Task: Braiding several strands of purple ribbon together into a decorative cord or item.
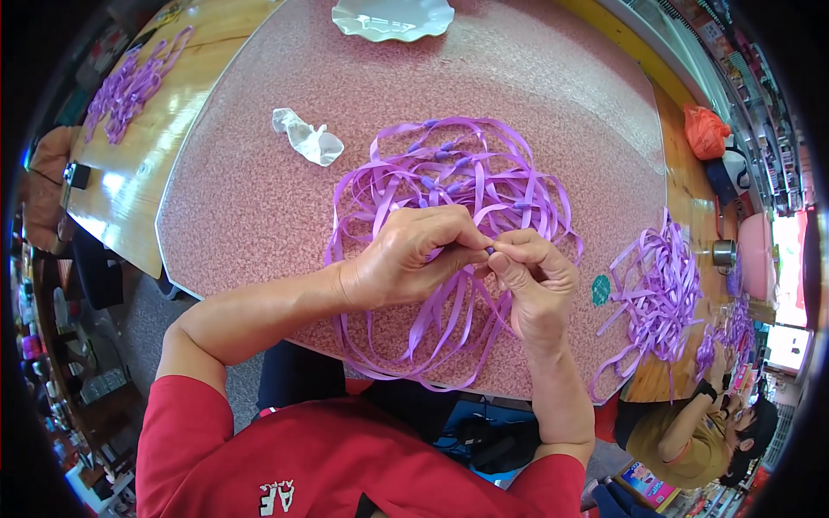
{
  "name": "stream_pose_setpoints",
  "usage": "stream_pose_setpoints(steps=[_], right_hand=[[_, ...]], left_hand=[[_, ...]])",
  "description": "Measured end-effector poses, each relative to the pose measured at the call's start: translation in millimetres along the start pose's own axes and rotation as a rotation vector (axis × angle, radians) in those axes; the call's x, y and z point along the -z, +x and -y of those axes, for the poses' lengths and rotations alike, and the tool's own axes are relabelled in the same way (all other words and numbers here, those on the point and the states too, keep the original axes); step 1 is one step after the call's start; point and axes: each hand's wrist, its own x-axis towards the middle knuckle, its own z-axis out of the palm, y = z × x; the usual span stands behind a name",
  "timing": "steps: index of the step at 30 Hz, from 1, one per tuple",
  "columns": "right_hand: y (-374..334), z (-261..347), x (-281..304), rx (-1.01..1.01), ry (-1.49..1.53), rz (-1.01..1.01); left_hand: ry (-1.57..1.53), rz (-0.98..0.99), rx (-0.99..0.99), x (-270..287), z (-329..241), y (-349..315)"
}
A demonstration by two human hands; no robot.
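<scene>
Both my hands meet over the middle of the table, fingertips nearly touching. My left hand (419, 255) pinches a purple ribbon, with its fingers bent inward. Opposite it, my right hand (537, 281) is closed in a pinch at the same spot. Between the fingertips shows a small dark purple piece (490, 250); its exact shape is mostly covered by the fingers. Under and beyond my hands spreads a loose heap of shiny purple ribbons (509, 197), looped over one another. Several darker purple pieces (444, 155) sit along the far ribbons. Some loops hang near the table's front edge.
A crumpled white wad (308, 138) lies left of the heap. A white scalloped dish (393, 19) stands at the far edge. More purple ribbons are piled at right (661, 293) and far left (128, 91). Another person (699, 440) works at lower right.
</scene>
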Motion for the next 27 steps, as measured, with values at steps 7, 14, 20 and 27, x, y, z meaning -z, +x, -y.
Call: stream_pose_setpoints(steps=[7,14,20,27], right_hand=[[3,6,-4,-0.204,0.173,-0.063],[5,11,-4,-0.362,0.235,-0.114],[6,18,1,-0.324,0.166,-0.024],[8,26,10,-0.448,0.167,0.104]], left_hand=[[0.053,-0.02,-0.057,-1,2,0],[-0.006,-0.036,0.072,-3,0,0],[0.063,0.017,-0.093,1,3,0],[0.148,0.106,-0.232,2,4,-1]])
